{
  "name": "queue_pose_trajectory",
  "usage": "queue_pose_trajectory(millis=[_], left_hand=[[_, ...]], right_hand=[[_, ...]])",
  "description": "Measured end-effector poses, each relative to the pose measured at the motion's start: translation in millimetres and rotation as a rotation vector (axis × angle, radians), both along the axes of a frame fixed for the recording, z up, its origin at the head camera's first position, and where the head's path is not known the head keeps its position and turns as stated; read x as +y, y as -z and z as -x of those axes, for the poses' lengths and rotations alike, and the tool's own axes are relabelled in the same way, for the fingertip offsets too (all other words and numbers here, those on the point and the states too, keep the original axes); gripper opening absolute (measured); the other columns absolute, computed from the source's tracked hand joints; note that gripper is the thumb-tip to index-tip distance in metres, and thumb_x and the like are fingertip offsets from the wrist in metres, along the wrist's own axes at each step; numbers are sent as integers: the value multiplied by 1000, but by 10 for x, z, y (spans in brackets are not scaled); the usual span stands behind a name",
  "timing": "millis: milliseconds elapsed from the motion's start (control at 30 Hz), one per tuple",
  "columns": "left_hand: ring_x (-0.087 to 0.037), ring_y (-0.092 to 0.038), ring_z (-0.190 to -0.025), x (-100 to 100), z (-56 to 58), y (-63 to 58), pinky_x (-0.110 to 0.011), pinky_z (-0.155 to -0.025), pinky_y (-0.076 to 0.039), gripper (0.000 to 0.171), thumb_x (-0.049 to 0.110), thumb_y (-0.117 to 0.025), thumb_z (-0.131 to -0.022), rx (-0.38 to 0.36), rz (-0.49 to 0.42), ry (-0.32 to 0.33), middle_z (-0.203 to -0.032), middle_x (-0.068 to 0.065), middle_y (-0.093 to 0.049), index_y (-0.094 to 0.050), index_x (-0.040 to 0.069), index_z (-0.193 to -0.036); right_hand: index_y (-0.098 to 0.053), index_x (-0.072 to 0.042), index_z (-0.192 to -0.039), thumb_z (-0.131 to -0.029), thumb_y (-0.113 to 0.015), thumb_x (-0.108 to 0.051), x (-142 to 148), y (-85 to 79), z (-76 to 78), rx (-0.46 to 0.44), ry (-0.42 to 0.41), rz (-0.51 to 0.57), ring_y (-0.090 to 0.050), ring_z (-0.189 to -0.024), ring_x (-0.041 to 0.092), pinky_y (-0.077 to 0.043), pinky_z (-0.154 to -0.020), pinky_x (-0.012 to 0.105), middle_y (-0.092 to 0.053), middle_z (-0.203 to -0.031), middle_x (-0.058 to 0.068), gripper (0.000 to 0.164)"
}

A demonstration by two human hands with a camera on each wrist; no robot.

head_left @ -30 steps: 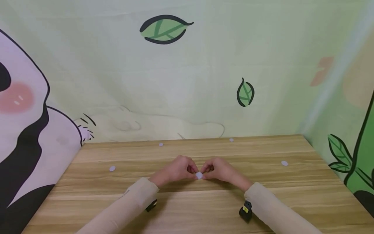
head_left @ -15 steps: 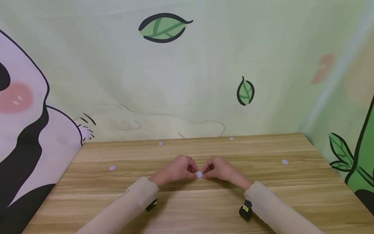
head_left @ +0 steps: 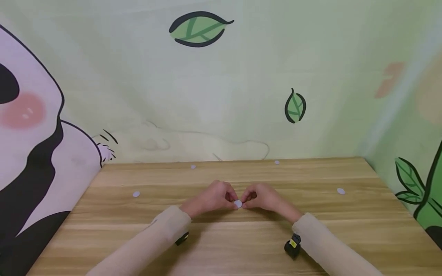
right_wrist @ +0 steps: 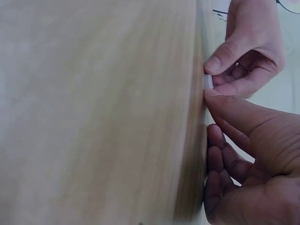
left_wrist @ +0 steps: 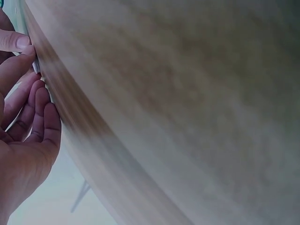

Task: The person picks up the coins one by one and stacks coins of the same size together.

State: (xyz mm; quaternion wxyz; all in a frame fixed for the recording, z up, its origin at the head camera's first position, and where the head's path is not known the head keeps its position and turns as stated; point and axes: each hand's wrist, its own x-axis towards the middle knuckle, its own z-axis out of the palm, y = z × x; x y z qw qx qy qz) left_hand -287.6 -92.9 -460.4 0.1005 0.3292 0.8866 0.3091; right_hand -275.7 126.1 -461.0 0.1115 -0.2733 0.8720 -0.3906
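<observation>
A small white round disc (head_left: 238, 204) lies flat at table level between the two hands, near the middle of the table. My left hand (head_left: 215, 196) pinches its left edge between thumb and curled forefinger. From the other side, my right hand (head_left: 264, 197) holds the right edge the same way. Seen edge-on in the right wrist view, the disc (right_wrist: 208, 80) is thin, with thumbs at both its ends. In the left wrist view only a sliver of the disc (left_wrist: 36, 65) shows; fingers hide the rest.
Several similar white discs lie spread apart on the wooden table (head_left: 221, 245): one at left (head_left: 136, 194), one at right (head_left: 340, 191), two near the back edge (head_left: 193, 166). A printed cloth backdrop (head_left: 241, 76) stands behind the table and at its sides.
The head view has shifted slightly, so the scene sits a little farther right and higher. Both hands keep the same hold on the disc, with no clear movement.
</observation>
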Motion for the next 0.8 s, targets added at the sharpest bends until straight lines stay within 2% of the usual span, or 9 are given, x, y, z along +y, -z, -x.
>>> queue_pose_trajectory(millis=[133, 500, 800], left_hand=[[-2, -60, -73, 4, 14, 10, -19, -68, -52, 12, 15, -87, -82, -24, -23, 0, -82, 5, -70, -78, 9, -87], [-3, -60, -72, -14, 64, 62, -18, -66, -51, 13, 12, -89, -79, -98, -147, -16, -81, 2, -72, -80, 6, -87], [-2, -60, -72, -73, 98, 126, -17, -65, -49, 15, 15, -90, -77, -138, -189, -42, -82, 3, -73, -82, 8, -88]], right_hand=[[-75, -5, -91, -86, -81, -7, 2, -24, -10, -38, -4, -10, -55, -76, 10, -47, -67, 22, -69, -81, -2, 8], [-74, -5, -90, -86, -82, -8, 37, -65, 7, -9, -25, -23, -54, -75, 10, -45, -67, 22, -68, -80, -1, 9], [-75, -6, -92, -86, -82, -10, 14, -80, 17, -11, -27, -56, -55, -78, 10, -47, -69, 23, -69, -83, -1, 10]])
